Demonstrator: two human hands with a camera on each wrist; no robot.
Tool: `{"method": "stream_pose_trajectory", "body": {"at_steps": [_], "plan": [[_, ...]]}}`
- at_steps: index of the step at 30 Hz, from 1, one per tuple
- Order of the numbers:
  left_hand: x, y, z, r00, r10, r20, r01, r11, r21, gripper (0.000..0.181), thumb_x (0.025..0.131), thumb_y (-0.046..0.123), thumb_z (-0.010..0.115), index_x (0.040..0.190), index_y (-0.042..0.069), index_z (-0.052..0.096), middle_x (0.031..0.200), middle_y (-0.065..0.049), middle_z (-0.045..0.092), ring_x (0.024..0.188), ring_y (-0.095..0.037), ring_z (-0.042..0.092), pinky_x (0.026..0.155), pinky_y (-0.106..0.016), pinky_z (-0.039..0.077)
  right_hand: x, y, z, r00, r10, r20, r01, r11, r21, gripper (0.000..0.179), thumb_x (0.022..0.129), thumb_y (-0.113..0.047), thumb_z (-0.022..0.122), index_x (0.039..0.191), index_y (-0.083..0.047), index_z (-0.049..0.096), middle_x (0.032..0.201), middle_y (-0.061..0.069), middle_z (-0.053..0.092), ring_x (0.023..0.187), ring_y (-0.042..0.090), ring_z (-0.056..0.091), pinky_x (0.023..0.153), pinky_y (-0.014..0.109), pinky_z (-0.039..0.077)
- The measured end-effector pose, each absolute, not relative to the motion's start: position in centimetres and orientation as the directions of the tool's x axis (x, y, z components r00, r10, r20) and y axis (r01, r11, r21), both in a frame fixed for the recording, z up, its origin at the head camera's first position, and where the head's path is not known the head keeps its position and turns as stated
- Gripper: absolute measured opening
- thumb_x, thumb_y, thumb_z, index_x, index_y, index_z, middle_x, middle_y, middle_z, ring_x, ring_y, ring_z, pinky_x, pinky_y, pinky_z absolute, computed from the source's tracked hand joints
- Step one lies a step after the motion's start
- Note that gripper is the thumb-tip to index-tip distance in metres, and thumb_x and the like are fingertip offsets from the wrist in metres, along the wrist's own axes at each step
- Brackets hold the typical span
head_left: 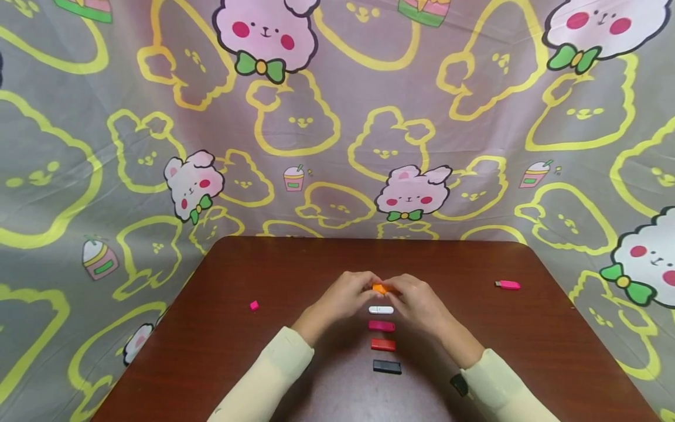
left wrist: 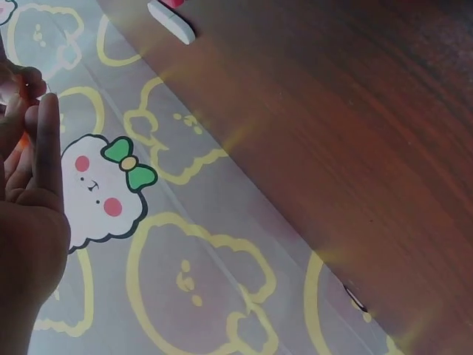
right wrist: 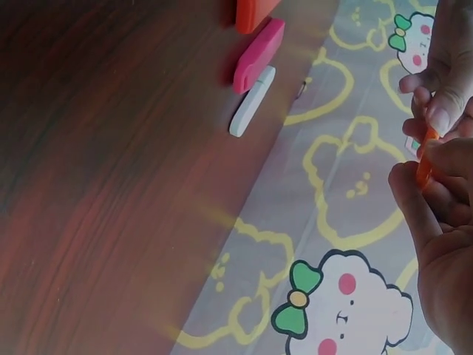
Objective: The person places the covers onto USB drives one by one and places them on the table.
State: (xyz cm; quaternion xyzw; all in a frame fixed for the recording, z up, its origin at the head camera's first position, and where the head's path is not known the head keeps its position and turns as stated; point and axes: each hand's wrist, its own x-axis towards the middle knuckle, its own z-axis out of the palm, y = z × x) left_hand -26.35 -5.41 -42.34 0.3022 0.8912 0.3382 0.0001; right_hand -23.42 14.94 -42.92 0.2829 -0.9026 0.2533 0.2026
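Note:
Both hands meet over the table around a small orange USB flash drive (head_left: 381,288). My left hand (head_left: 345,294) pinches its left end between thumb and fingers. The right end is pinched by my right hand (head_left: 419,300). In the right wrist view the orange drive (right wrist: 424,172) shows as a thin strip, mostly covered by fingers. Just below the hands lies a white flash drive (head_left: 381,310), followed towards me by a magenta one (head_left: 382,326), a red one (head_left: 383,344) and a black one (head_left: 387,367), all in one column.
On the right of the brown table (head_left: 453,264) lies a pink flash drive (head_left: 509,285) with its metal plug bare. A small pink cap (head_left: 254,306) sits on the left. Something black (head_left: 459,384) shows beside the right sleeve. A patterned cloth (head_left: 337,117) hangs behind the table.

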Motion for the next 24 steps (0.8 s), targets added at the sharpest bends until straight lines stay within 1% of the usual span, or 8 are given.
{"method": "stream_pose_trajectory", "body": {"at_steps": [5,8,12,16,18,20,24], "plan": [[-26.4,-5.2,-42.2,-0.824,0.532,0.192,0.525,0.593,0.611,0.027,0.091,0.02,0.076,0.117,0.014,0.07,0.103,0.005,0.072,0.082,-0.005,0.062,0.079,-0.017,0.054,-23.5,15.0,-43.0,-0.748,-0.413,0.519,-0.623,0.708,-0.334,0.032,0.079,-0.009,0.086,0.11,-0.008,0.075,0.103,0.005,0.074,0.092,0.017,0.069,0.078,0.031,0.059],[-26.6,-5.1,-42.4,-0.823,0.532,0.2,0.533,0.601,0.595,0.027,0.091,0.02,0.076,0.116,0.013,0.07,0.102,0.004,0.072,0.081,-0.005,0.062,0.078,-0.017,0.054,-23.7,15.1,-43.0,-0.747,-0.418,0.516,-0.625,0.706,-0.333,0.031,0.08,-0.01,0.086,0.109,-0.008,0.076,0.102,0.005,0.074,0.09,0.017,0.069,0.077,0.031,0.059],[-27.2,-4.8,-42.9,-0.808,0.549,0.212,0.57,0.639,0.518,0.027,0.093,0.022,0.074,0.117,0.012,0.069,0.096,0.003,0.071,0.077,-0.006,0.06,0.073,-0.017,0.053,-24.3,15.3,-43.2,-0.78,-0.41,0.473,-0.599,0.708,-0.374,0.032,0.08,-0.01,0.086,0.11,-0.008,0.076,0.103,0.005,0.074,0.09,0.017,0.069,0.078,0.032,0.06],[-28.1,-4.7,-43.6,-0.795,0.57,0.207,0.598,0.677,0.429,0.028,0.095,0.025,0.072,0.119,0.012,0.067,0.087,0.005,0.067,0.072,-0.007,0.057,0.068,-0.019,0.051,-25.5,15.5,-43.5,-0.833,-0.402,0.379,-0.545,0.71,-0.446,0.034,0.081,-0.012,0.085,0.113,-0.009,0.073,0.105,0.005,0.074,0.09,0.018,0.069,0.079,0.033,0.06],[-28.5,-4.7,-43.9,-0.8,0.568,0.195,0.591,0.689,0.42,0.029,0.095,0.027,0.071,0.12,0.013,0.067,0.086,0.006,0.066,0.073,-0.008,0.056,0.069,-0.019,0.051,-26.1,15.5,-43.6,-0.854,-0.401,0.331,-0.518,0.713,-0.473,0.033,0.083,-0.014,0.084,0.113,-0.01,0.073,0.105,0.004,0.073,0.088,0.016,0.067,0.08,0.033,0.059],[-29.0,-4.7,-44.1,-0.809,0.56,0.177,0.577,0.701,0.419,0.029,0.095,0.029,0.071,0.12,0.016,0.067,0.087,0.007,0.065,0.075,-0.008,0.056,0.07,-0.02,0.051,-26.7,15.5,-43.7,-0.861,-0.409,0.303,-0.509,0.711,-0.486,0.029,0.084,-0.014,0.083,0.111,-0.01,0.073,0.102,0.003,0.073,0.086,0.015,0.065,0.08,0.034,0.059],[-29.7,-4.6,-44.4,-0.83,0.54,0.14,0.541,0.719,0.437,0.03,0.095,0.032,0.071,0.122,0.018,0.068,0.088,0.007,0.062,0.077,-0.01,0.054,0.068,-0.022,0.049,-27.6,15.5,-43.8,-0.846,-0.437,0.306,-0.533,0.702,-0.472,0.023,0.085,-0.011,0.081,0.106,-0.007,0.074,0.099,0.003,0.07,0.085,0.017,0.062,0.08,0.035,0.058]]}}
